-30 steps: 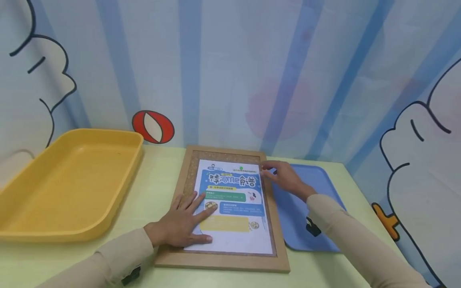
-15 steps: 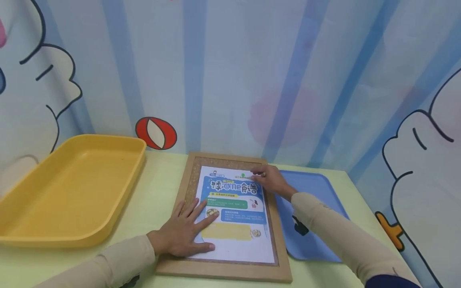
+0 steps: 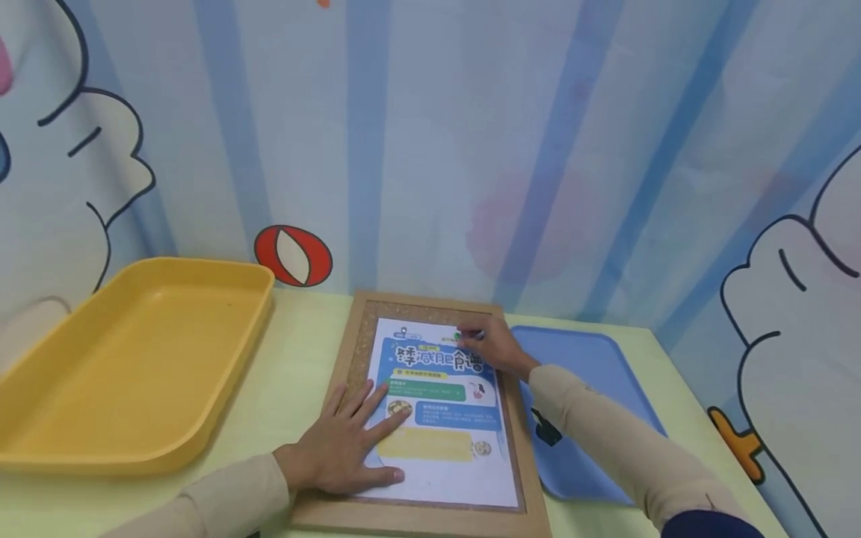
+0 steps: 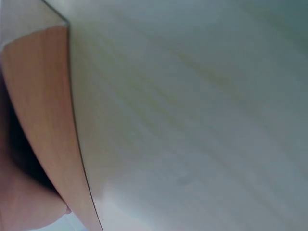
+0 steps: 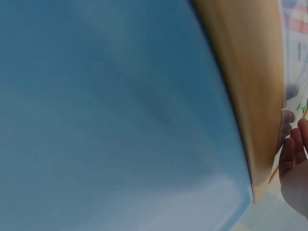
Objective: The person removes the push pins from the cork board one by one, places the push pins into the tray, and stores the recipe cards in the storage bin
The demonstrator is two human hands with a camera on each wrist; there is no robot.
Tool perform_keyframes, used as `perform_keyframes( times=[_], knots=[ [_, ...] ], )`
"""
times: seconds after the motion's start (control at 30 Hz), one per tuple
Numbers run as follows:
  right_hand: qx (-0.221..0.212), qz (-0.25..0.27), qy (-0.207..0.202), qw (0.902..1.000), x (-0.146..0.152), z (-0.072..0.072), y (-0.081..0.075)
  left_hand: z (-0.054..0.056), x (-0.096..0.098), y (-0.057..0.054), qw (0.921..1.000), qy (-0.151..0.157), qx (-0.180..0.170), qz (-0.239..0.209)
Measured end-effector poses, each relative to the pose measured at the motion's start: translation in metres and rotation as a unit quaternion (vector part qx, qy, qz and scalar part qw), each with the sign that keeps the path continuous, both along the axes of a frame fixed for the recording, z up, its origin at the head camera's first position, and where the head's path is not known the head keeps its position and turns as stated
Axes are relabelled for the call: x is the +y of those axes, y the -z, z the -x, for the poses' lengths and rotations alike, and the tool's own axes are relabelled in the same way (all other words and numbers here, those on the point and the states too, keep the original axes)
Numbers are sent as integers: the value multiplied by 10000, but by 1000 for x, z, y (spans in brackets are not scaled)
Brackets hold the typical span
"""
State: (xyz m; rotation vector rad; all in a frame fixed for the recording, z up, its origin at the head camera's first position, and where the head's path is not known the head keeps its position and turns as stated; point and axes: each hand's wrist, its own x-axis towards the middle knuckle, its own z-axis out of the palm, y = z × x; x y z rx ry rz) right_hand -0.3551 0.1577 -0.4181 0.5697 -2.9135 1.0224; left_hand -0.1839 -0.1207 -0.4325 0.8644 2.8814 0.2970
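A cork board point(image 3: 368, 310) with a wooden frame lies on the table, and a printed sheet point(image 3: 464, 478) in blue, green and yellow rests on it. My left hand point(image 3: 343, 444) presses flat on the sheet's lower left side, fingers spread, its wrist across the frame. Near the sheet's top right corner, my right hand point(image 3: 494, 344) pinches a small green pushpin point(image 3: 458, 336) between thumb and fingertips. Its fingers point(image 5: 299, 144) show at the right edge of the right wrist view. The left wrist view shows mostly table point(image 4: 192, 120) and the frame's side point(image 4: 45, 86).
On the left stands a deep yellow tray point(image 3: 258, 321). A shallow blue tray point(image 3: 592, 351) lies against the board's right side, partly under my right forearm. Behind the table hangs a striped, printed curtain point(image 3: 430, 149).
My right hand has moved left from the board's right edge, over the sheet's top right corner, to the green pushpin. The left hand stays on the sheet. The head view has tilted slightly up.
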Motion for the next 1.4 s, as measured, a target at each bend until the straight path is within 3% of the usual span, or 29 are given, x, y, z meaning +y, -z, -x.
perform_keyframes(
  times=[0.4, 0.73, 1.0, 1.2, 1.4],
  knots=[
    [176, -27, 119, 9998, 4, 1, 7, -6, 7, -1, 10000, 0, -26, -32],
    [152, -83, 258, 9995, 2, 9, 9, -5, 6, 11, 9999, -40, 151, -31],
    [343, -24, 252, 9991, -3, 9, 4, -11, 5, -5, 9998, -59, 109, -134],
    [435, -96, 31, 9990, -3, 8, 2, -12, 5, -9, 9999, -57, 96, -52],
    [740, -593, -390, 9947, -4, 10, 1, -11, 6, -6, 9999, -93, 113, -31]
  ],
)
